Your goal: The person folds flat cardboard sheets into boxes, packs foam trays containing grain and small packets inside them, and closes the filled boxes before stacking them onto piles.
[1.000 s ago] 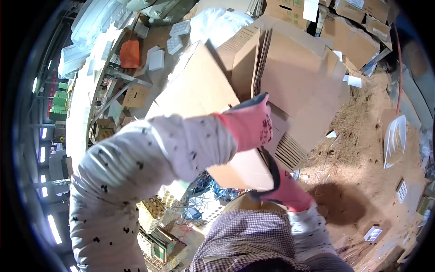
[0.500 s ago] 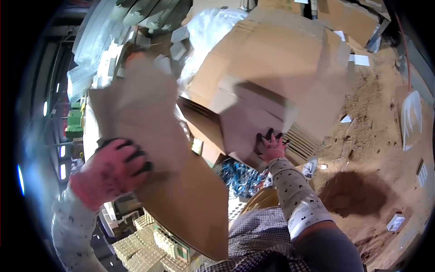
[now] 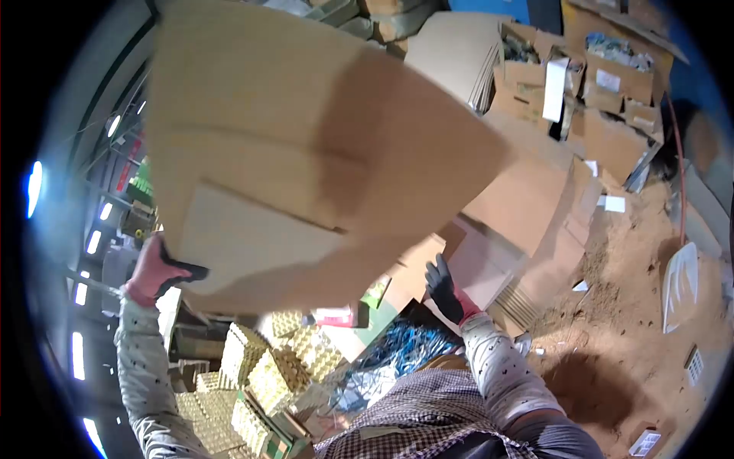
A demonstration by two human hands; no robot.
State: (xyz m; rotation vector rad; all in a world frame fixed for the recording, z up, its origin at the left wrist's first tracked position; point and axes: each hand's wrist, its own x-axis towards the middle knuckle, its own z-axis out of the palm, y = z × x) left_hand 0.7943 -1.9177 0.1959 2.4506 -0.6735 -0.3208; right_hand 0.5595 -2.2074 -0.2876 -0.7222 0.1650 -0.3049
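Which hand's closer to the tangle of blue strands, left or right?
Right. The right hand is open just beyond the upper-right edge of the tangle of blue strands; the left hand is far to its left, gripping the large cardboard sheet.

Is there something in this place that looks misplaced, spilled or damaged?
Yes: a small white tray and white scraps lie loose on the brown floor, like litter. Near the checkered apron, blue strips lie in a messy tangle, not neatly bundled.
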